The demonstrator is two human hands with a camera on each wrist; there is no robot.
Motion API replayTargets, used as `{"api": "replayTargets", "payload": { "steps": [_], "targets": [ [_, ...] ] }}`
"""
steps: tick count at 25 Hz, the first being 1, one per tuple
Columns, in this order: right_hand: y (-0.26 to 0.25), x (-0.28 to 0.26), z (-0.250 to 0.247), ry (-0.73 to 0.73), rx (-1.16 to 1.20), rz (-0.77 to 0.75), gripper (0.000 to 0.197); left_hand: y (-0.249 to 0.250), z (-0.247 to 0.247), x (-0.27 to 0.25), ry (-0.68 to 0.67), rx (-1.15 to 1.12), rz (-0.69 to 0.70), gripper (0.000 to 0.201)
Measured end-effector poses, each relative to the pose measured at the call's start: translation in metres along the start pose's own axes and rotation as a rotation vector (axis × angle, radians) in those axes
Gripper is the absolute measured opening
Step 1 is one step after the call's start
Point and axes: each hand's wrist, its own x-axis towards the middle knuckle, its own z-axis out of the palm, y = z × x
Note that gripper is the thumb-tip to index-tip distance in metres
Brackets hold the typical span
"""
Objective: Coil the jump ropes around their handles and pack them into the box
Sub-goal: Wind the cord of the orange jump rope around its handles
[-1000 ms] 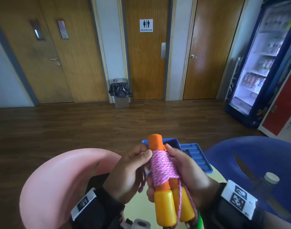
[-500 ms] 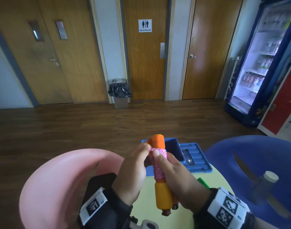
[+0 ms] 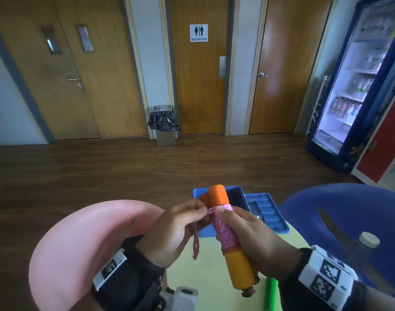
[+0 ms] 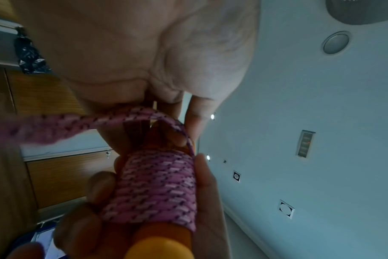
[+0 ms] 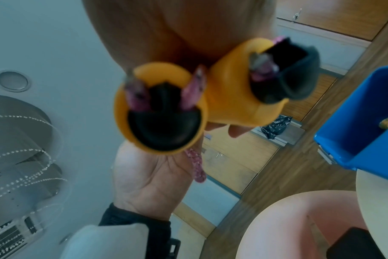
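Note:
A jump rope with two orange-and-yellow handles (image 3: 218, 195) is held upright over the table, its pink rope coil (image 3: 224, 232) wound round both handles. My right hand (image 3: 241, 223) grips the bundle around the coil, thumb at the top turn. My left hand (image 3: 192, 215) pinches the loose rope strand (image 4: 55, 126) at the top of the coil (image 4: 157, 189); a short tail hangs below it. The right wrist view shows the handles' butt ends (image 5: 162, 112). Just behind stands the open blue box (image 3: 237, 198).
The box's blue lid (image 3: 268, 212) lies to its right on the pale round table (image 3: 205, 277). A green object (image 3: 270, 295) lies near my right wrist. A pink chair (image 3: 79, 243) is at left; a blue chair (image 3: 349, 209) and a bottle (image 3: 362, 245) at right.
The bundle has turned from both handles side by side to edge-on. My left hand has moved up to the top of the coil, and a rope tail now hangs from it.

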Motion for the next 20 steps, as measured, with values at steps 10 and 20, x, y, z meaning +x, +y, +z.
{"api": "replayTargets", "payload": {
  "steps": [10, 20],
  "targets": [
    [-0.007, -0.005, 0.001, -0.073, 0.293, 0.129, 0.058, -0.009, -0.008, 0.001, 0.037, 0.059, 0.034, 0.030],
    [-0.012, -0.006, 0.005, -0.164, 0.554, 0.171, 0.054, 0.000, 0.005, -0.006, 0.186, 0.459, 0.276, 0.027]
  ]
}}
